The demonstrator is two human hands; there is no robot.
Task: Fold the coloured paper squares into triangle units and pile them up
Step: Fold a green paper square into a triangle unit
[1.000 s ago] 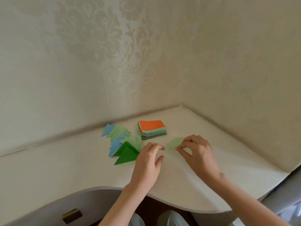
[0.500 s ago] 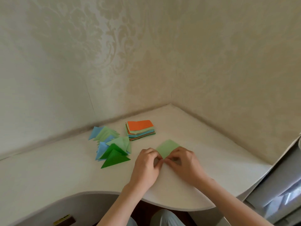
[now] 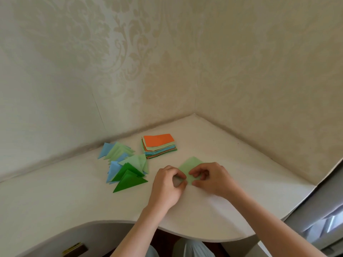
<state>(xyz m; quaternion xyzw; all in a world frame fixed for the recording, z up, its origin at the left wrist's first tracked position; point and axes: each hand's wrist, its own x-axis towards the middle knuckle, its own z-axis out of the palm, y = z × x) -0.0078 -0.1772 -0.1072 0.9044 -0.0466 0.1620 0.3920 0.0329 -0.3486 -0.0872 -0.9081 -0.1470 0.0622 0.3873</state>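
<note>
A light green paper square [image 3: 191,165] lies on the white corner desk [image 3: 55,197], turned like a diamond. My left hand [image 3: 168,184] pinches its near left edge between thumb and curled fingers. My right hand [image 3: 211,178] pinches the near right part of the same sheet; the hands hide its near corner. To the left lies a spread pile of folded triangles [image 3: 126,167] in blue, light green and dark green. Behind the sheet sits a stack of unfolded squares [image 3: 158,145] with an orange one on top.
Patterned wallpapered walls meet in a corner right behind the desk. The desk's front edge curves inward toward my lap [image 3: 185,247]. A grey ledge [image 3: 326,201] stands at the right. A small dark object with a yellow label [image 3: 74,249] sits below the desk at lower left.
Both hands drew the light green sheet closer and came together on its near corner. The view shifted, so everything sits further left in frame.
</note>
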